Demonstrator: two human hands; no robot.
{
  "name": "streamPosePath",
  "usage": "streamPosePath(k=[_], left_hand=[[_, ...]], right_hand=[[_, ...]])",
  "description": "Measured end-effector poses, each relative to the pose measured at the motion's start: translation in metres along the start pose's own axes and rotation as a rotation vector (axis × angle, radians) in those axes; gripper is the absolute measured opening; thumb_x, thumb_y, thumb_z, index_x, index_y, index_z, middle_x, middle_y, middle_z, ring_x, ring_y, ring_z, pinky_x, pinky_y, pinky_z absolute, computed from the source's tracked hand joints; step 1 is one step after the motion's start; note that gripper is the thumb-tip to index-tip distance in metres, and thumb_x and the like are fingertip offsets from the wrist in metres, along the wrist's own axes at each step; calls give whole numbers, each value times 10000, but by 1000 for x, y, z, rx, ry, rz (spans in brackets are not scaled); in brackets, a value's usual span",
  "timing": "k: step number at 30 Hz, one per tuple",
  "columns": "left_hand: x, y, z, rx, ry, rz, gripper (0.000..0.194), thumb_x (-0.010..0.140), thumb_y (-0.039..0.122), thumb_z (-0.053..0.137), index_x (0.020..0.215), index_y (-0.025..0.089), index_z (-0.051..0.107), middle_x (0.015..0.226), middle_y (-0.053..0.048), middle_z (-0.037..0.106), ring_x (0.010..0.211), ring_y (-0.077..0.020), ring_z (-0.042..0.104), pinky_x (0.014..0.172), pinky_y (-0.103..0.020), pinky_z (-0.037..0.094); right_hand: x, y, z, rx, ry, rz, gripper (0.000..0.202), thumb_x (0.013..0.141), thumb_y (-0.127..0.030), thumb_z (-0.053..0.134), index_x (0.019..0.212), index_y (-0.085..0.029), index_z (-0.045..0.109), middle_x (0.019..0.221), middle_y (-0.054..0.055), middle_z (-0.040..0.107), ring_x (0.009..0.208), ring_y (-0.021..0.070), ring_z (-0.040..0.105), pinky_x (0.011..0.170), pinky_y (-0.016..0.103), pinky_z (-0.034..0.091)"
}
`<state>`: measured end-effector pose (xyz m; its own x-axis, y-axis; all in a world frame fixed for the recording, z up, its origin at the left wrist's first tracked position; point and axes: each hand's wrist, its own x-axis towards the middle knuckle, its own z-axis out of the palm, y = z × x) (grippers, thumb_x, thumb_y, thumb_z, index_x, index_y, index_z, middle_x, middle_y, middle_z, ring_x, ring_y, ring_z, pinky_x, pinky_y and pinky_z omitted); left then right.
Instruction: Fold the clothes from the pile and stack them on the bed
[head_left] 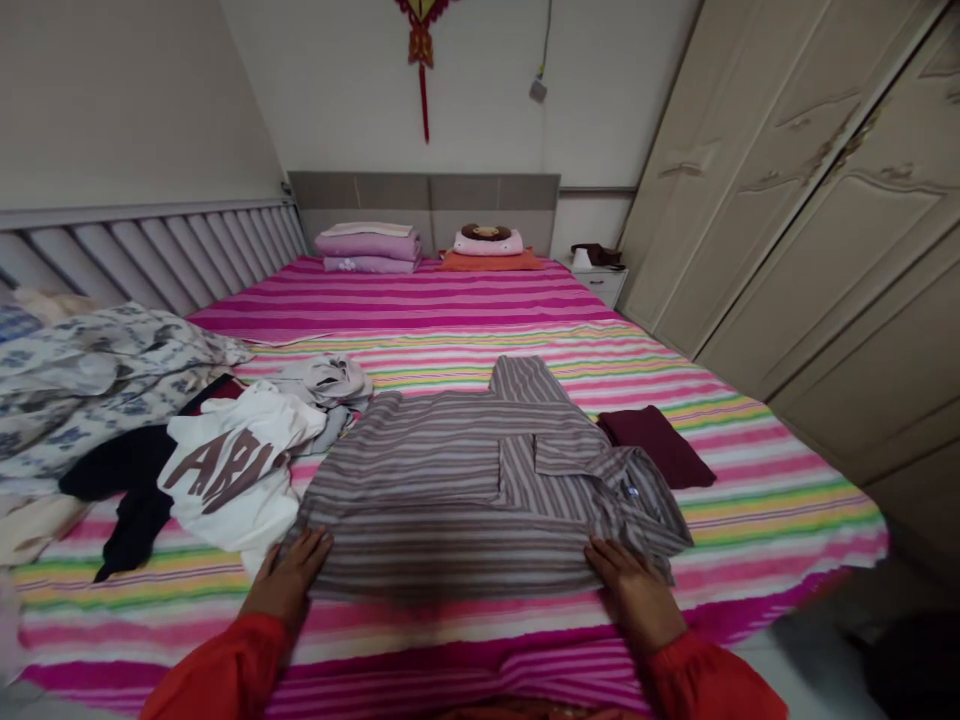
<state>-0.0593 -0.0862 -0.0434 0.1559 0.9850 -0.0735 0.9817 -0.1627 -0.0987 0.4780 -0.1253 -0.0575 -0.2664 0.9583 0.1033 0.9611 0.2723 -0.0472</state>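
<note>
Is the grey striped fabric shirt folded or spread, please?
Mostly spread: the grey striped fabric shirt lies broad and flat, its far sleeve pointing outward.

A red ornament (421, 47) runs off the top edge; the label (633, 491) in a striped shirt (420, 475) is unreadably small.

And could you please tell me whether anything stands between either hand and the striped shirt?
Nothing visible does: the left hand and right hand both rest directly on the striped shirt, along its near side. The white top lies beside it, not between.
</note>
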Motion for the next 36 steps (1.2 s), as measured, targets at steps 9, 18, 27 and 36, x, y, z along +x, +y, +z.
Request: streamPosePath(k=[9, 18, 27, 36], left_hand=[[65, 135, -14, -309, 14, 364, 556, 860, 242, 449, 1407, 323, 393, 1501, -31, 366, 1387, -238, 300, 1101, -506, 282], [127, 126, -19, -265, 33, 95, 496, 900, 340, 461, 1392, 293, 421, 1502, -38, 362, 1390, -230, 300, 1117, -481, 262], [177, 47, -39, -550, 225, -119, 335, 870, 272, 462, 1149, 223, 640, 1216, -47, 655, 1160, -173, 568, 1023, -324, 419], [258, 13, -62, -476, 140, -576, 418, 743, 352, 638, 1066, 87, 626, 1122, -193, 664, 1075, -327, 599, 864, -386, 472]], right_hand=[[74, -20, -13, 338, -35, -186, 492, 867, -250, 390, 1343, -231, 511, 1423, 71, 477, 1343, 224, 383, 1060, 442, 365], [165, 40, -13, 226, 542, 386, 535, 912, -406, 320, 1275, -75, 531, 1216, 209, 605, 1156, 301, 539, 947, 475, 433], [150, -22, 34, 98, 324, 170, 515, 927, -447, 291, 1285, -184, 551, 1338, 104, 560, 1272, 254, 451, 989, 444, 367], [153, -16, 37, 65, 372, 160, 528, 919, -484, 302, 1224, -173, 601, 1264, 94, 620, 1210, 256, 508, 957, 417, 380]])
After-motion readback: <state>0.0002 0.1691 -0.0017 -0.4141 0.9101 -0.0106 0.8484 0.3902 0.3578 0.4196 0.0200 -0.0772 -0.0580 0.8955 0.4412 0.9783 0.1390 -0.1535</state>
